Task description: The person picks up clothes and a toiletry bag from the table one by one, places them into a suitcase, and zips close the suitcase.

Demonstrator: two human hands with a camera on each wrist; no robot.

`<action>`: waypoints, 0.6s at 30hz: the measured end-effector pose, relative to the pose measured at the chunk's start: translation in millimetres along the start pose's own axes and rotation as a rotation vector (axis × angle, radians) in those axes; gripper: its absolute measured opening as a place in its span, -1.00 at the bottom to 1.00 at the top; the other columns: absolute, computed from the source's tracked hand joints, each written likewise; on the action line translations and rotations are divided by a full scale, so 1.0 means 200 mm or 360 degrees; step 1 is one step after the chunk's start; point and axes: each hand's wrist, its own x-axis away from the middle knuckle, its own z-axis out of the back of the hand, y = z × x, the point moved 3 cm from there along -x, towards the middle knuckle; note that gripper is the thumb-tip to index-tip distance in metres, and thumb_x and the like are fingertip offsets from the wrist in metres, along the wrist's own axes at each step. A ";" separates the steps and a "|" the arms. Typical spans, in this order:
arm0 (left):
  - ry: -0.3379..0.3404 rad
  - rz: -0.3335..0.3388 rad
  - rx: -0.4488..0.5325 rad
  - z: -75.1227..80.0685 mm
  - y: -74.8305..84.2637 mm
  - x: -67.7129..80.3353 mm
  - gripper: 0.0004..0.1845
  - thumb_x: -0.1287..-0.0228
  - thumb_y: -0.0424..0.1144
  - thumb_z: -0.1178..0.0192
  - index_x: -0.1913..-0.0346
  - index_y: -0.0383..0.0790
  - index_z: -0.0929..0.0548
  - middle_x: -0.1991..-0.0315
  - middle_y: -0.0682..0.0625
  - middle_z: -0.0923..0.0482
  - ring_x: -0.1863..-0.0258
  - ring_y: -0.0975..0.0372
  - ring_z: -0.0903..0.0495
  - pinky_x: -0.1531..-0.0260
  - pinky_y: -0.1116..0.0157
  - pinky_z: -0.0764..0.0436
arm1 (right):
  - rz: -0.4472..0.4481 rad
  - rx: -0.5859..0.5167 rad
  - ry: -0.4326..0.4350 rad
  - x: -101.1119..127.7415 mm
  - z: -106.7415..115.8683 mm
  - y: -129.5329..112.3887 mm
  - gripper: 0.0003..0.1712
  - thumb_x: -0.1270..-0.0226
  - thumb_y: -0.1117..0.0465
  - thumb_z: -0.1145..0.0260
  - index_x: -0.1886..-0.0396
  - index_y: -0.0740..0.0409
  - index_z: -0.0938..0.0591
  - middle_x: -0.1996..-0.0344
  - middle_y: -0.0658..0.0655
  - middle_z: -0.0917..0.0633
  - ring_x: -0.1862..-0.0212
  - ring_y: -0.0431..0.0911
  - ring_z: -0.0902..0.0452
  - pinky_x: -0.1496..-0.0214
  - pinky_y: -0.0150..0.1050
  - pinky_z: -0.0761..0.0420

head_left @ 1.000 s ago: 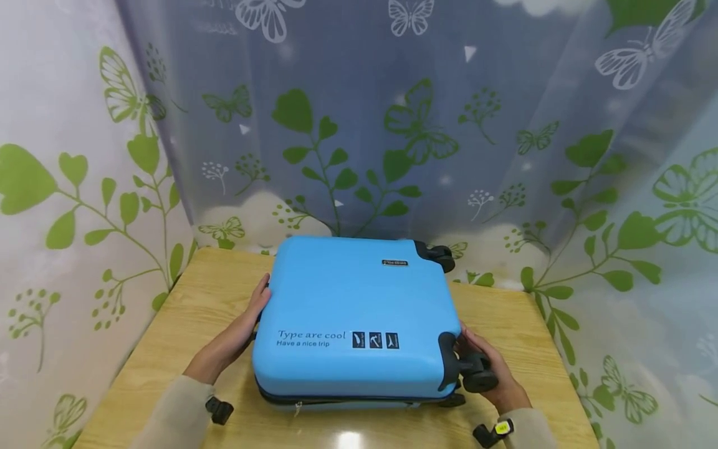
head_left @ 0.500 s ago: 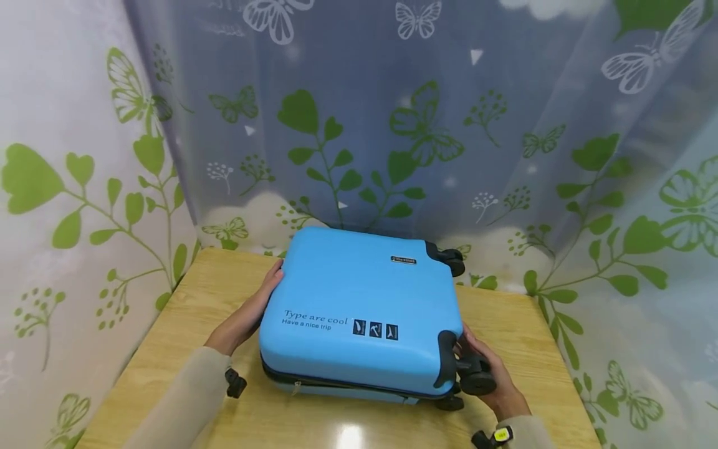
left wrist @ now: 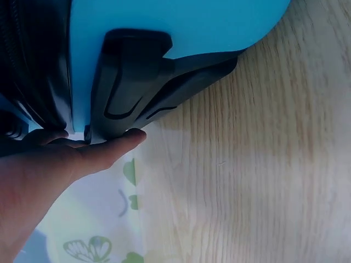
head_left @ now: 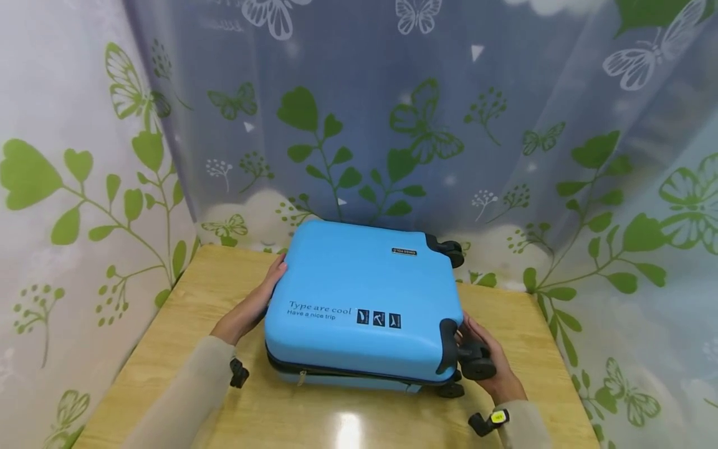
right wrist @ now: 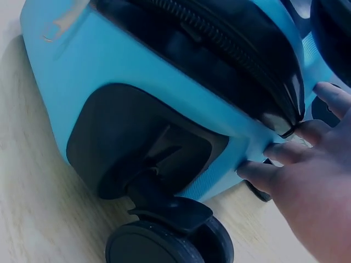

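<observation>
Fingers [right wrist: 274,152] against glossy sky-blue hard-shell suitcase [head_left: 359,293], black-wheeled.

Both arms in long beige sleeves: left sleeve [head_left: 185,399], right sleeve [head_left: 524,427], cuffs ending just short of the wrists. Each wrist carries a small black camera mount, left mount [head_left: 238,373] below the cuff, right mount [head_left: 487,422] beside its cuff with a yellow-green label on top. Left hand [head_left: 252,305] and right hand [head_left: 493,365] bare, no gloves, rings or watch visible.
</observation>
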 end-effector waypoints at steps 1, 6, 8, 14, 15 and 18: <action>0.0013 0.0033 -0.0009 0.01 0.00 -0.01 -0.16 -0.69 0.38 0.22 -0.79 0.36 0.32 -0.83 0.10 0.42 -0.82 -0.02 0.32 -0.67 -0.34 -0.01 | -0.0002 0.0001 0.0020 -0.01 0.00 0.00 -0.39 -0.86 -0.05 0.31 -0.39 -0.44 -0.67 -0.35 -0.37 -0.63 -0.39 -0.39 -0.49 -0.48 -0.43 -0.45; 0.0032 0.0283 -0.0071 -0.17 0.45 0.24 -0.13 -0.72 0.36 0.38 -0.77 0.17 0.53 -0.79 -0.04 0.69 -0.76 -0.14 0.63 -0.63 -0.46 0.30 | -0.0017 0.0043 0.0102 -0.02 0.02 0.00 -0.39 -0.85 -0.07 0.29 -0.34 -0.47 -0.71 -0.34 -0.39 -0.64 -0.36 -0.37 -0.52 -0.44 -0.40 -0.49; 0.0040 0.0314 -0.0065 -0.21 0.53 0.28 -0.14 -0.74 0.33 0.40 -0.77 0.15 0.54 -0.79 -0.04 0.70 -0.77 -0.12 0.63 -0.65 -0.42 0.33 | -0.0013 0.0067 0.0114 -0.02 0.03 -0.01 -0.38 -0.85 -0.07 0.31 -0.34 -0.49 -0.71 -0.33 -0.41 -0.64 -0.36 -0.38 -0.53 -0.44 -0.40 -0.50; 0.0095 0.0301 -0.0071 -0.23 0.58 0.30 -0.10 -0.70 0.41 0.37 -0.78 0.15 0.49 -0.80 0.01 0.64 -0.78 -0.07 0.60 -0.67 -0.38 0.34 | -0.0052 0.0311 0.0350 -0.04 0.04 -0.04 -0.49 -0.85 -0.17 0.22 -0.42 -0.54 -0.61 -0.39 -0.39 -0.56 -0.44 -0.29 -0.45 -0.40 -0.39 -0.55; 0.0108 0.0302 -0.0082 -0.22 0.57 0.30 -0.08 -0.69 0.43 0.36 -0.79 0.14 0.48 -0.81 -0.01 0.62 -0.79 -0.08 0.57 -0.67 -0.39 0.30 | -0.0076 0.0400 0.0387 -0.04 0.04 -0.05 -0.48 -0.85 -0.20 0.22 -0.53 -0.52 -0.52 -0.49 -0.33 -0.49 -0.54 -0.20 -0.39 -0.41 -0.38 -0.55; 0.0122 0.0305 -0.0127 -0.21 0.56 0.32 -0.06 -0.69 0.45 0.36 -0.80 0.09 0.44 -0.82 -0.07 0.56 -0.79 -0.14 0.48 -0.66 -0.41 0.16 | -0.0095 0.0730 0.0468 -0.07 0.02 -0.12 -0.36 -0.86 -0.20 0.21 -0.79 -0.30 -0.16 -0.74 -0.07 -0.20 -0.75 0.13 -0.10 -0.58 -0.16 -0.49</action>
